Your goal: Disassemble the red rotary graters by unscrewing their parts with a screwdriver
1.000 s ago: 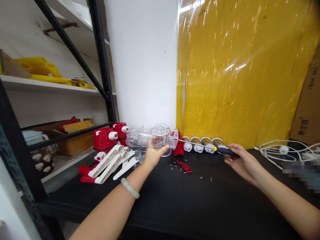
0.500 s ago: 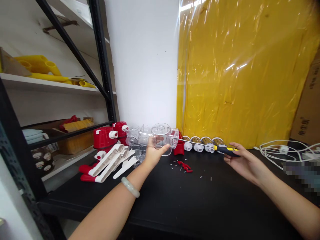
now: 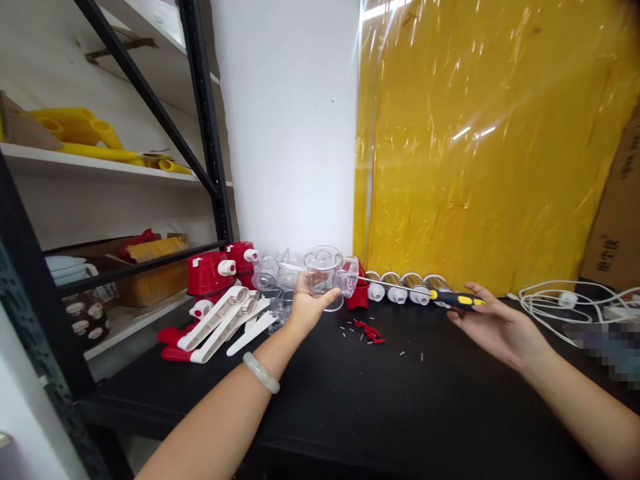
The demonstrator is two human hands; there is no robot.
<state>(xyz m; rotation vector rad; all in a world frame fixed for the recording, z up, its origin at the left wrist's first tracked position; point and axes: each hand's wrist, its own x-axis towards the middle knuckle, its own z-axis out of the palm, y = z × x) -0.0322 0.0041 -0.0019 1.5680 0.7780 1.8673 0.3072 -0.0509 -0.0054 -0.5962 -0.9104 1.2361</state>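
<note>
My left hand (image 3: 313,303) grips a clear plastic housing (image 3: 324,261) above the black table, thumb along its near side. In my right hand (image 3: 493,327) is a long screwdriver (image 3: 457,301) with a black and yellow handle. Its thin shaft points left, and its end is at the housing's right-hand tube; whether the tip meets a screw is too small to tell. Below and to the right, small red parts (image 3: 370,332) lie among several tiny pins or screws. A red curved part (image 3: 357,300) stands just behind the housing.
Several drum graters (image 3: 393,290) line the back edge. White handles with red ends (image 3: 215,327), red housings (image 3: 207,275) and more clear parts (image 3: 267,270) crowd the left. A white cable (image 3: 540,300) lies far right. A black-framed shelf (image 3: 200,120) rises on the left.
The screwdriver's handle has turned slightly in my right hand, showing different yellow patches. My left hand and the clear housing stay almost in place.
</note>
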